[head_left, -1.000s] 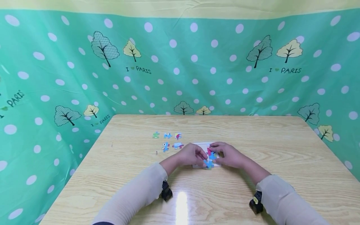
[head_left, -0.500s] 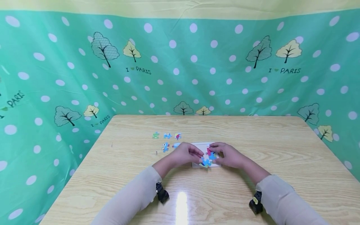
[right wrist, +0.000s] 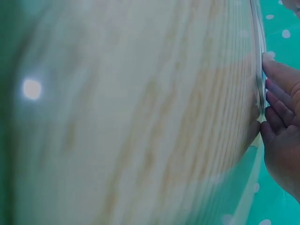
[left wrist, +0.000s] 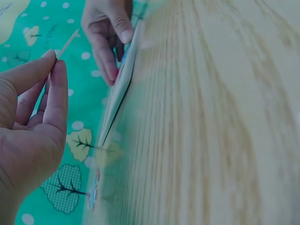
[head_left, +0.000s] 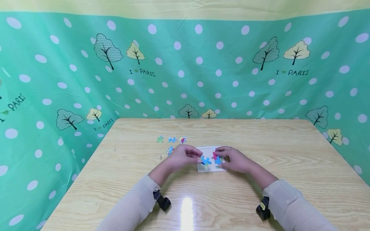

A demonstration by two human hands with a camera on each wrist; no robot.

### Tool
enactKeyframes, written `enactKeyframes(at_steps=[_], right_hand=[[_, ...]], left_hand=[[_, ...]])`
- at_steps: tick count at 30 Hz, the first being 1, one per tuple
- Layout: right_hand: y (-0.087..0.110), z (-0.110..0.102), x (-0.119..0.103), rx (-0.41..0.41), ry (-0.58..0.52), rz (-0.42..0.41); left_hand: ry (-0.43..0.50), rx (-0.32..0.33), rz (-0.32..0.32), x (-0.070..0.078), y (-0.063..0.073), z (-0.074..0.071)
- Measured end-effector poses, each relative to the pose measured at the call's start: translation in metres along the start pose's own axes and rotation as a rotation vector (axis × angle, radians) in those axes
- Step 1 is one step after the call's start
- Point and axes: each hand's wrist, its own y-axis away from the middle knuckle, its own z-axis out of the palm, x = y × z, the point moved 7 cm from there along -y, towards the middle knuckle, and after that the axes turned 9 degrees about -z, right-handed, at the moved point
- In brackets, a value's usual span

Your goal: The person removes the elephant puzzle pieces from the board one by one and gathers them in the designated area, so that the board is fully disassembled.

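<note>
My left hand (head_left: pixel 182 157) pinches a blue jigsaw puzzle piece (head_left: pixel 206 161) between thumb and fingertips. In the left wrist view the piece (left wrist: pixel 69 42) appears edge-on, raised above the table. Below it lies a white puzzle tray (head_left: pixel 212 170). My right hand (head_left: pixel 235 160) rests at the tray's right side, fingertips and thumb touching it and the red and blue pieces (head_left: pixel 218 160) lying there. That hand partly hides those pieces. In the right wrist view the thumb and fingers of the right hand (right wrist: pixel 286 103) lie along the tray's edge.
Left of the tray, several loose pieces lie in the back row, among them a green piece (head_left: pixel 160 139), a blue piece (head_left: pixel 172 139) and a red-and-yellow piece (head_left: pixel 183 140). Another blue piece (head_left: pixel 170 150) is partly behind the left hand. A dotted green curtain (head_left: pixel 185 64) hangs behind the table.
My left hand has moved left and slightly away with the puzzle piece, from beside the right-hand pieces to over the tray's left part, turning the piece. The right hand has stayed put.
</note>
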Motion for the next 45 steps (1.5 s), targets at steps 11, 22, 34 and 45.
enactKeyframes(at_steps=[11,22,34,45], right_hand=[[-0.001,0.0,-0.001,0.003,-0.014,0.019],[0.0,-0.002,-0.002,0.012,-0.013,0.017],[0.001,-0.001,-0.002,0.012,-0.025,0.015],[0.001,-0.001,-0.002,0.011,-0.019,0.013]], left_hand=[[0.123,0.089,-0.006,-0.004,0.012,-0.023],[0.204,0.108,0.043,-0.01,0.022,-0.048],[0.271,0.14,0.072,-0.019,0.038,-0.073],[0.317,0.202,0.069,-0.03,0.052,-0.098]])
